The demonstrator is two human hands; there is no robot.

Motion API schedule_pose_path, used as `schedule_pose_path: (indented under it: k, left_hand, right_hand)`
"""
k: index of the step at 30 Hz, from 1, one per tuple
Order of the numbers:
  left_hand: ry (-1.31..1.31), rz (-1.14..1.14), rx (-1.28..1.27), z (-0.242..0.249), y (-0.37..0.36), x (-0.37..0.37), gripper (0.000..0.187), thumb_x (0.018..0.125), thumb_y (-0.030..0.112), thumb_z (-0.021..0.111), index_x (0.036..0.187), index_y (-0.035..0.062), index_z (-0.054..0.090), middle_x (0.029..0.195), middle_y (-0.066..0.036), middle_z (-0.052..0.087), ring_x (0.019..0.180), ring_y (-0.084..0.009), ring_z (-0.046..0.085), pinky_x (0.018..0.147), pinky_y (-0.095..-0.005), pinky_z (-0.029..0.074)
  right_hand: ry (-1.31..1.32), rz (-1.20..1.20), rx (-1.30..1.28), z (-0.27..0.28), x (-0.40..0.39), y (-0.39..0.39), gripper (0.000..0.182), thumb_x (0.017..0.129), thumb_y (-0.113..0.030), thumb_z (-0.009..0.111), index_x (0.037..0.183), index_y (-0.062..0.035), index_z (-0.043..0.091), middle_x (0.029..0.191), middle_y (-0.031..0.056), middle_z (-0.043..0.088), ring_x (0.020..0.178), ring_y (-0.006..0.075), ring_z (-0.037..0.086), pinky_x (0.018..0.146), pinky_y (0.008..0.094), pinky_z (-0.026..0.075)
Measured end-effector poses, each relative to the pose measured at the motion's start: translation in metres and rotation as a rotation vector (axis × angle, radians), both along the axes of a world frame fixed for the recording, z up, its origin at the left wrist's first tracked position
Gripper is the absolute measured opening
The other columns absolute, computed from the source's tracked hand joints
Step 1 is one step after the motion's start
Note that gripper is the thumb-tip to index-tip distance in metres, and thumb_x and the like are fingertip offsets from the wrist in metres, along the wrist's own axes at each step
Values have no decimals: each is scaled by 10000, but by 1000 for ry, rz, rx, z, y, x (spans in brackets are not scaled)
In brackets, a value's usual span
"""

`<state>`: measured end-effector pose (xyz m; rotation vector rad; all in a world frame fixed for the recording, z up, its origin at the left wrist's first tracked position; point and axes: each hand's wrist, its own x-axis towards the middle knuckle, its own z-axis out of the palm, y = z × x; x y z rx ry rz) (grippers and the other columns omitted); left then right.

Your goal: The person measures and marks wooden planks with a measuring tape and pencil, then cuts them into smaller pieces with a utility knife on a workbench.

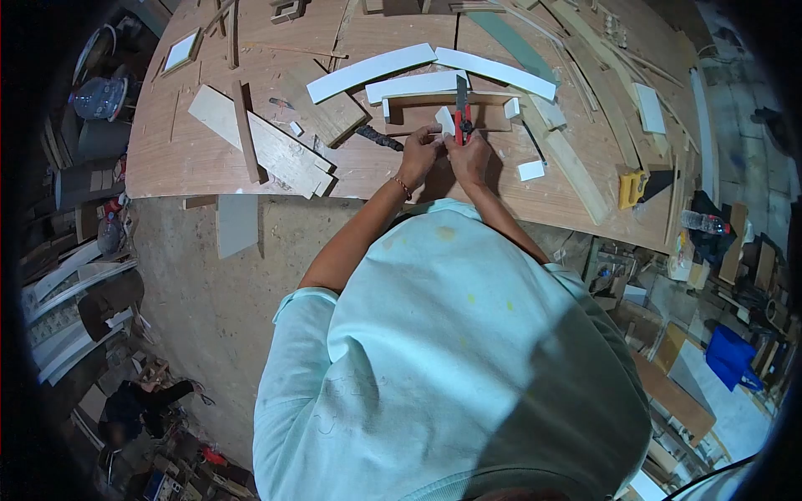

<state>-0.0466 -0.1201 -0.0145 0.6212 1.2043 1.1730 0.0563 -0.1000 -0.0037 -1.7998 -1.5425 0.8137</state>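
Over the wooden table [284,167], my right hand [469,157] is closed around a red-handled tool [463,117] with a dark upper part pointing away from me. My left hand [421,154] is closed beside it, its fingertips near a small white piece [446,122]; whether they grip it is too small to tell. Just beyond my hands lies a curved wooden frame [493,104] with small white end blocks. Curved white strips [372,71] lie behind the frame. A white rectangular piece [531,170] rests on the table to the right of my right hand.
Boards [259,142] lie at the left and long strips [585,179] at the right. A yellow-handled saw [635,188] is near the right edge, and a black wrapped item [378,139] left of my hands. Another person [134,409] is at the lower left.
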Motion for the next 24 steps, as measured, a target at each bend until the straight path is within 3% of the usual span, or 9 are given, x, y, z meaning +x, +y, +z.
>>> schedule_pose_path:
  k: [5, 13, 24]
  left_hand:
    - [-37, -18, -12, 11, 1, 0, 274, 805, 70, 504, 1053, -42, 469, 891, -82, 556, 764, -133, 539, 660, -231, 457]
    - [-14, -44, -10, 4, 7, 1, 247, 803, 70, 511, 1018, -50, 499, 892, -79, 561, 748, -131, 543, 671, -233, 458]
    - [-30, -67, -26, 0, 10, -2, 238, 813, 58, 480, 1022, -55, 493, 902, -93, 550, 738, -137, 547, 661, -229, 466]
  right_hand:
    - [84, -50, -22, -3, 2, 4, 288, 633, -228, 644, 627, 30, 518, 577, 194, 552, 571, 329, 575, 542, 377, 444]
    - [110, -45, -57, 10, 1, 6, 245, 649, -205, 631, 638, 7, 510, 514, 138, 550, 495, 248, 582, 513, 343, 455]
    - [244, -108, -75, -5, -1, 7, 215, 645, -180, 625, 653, 3, 513, 523, 120, 558, 499, 207, 587, 504, 320, 457]
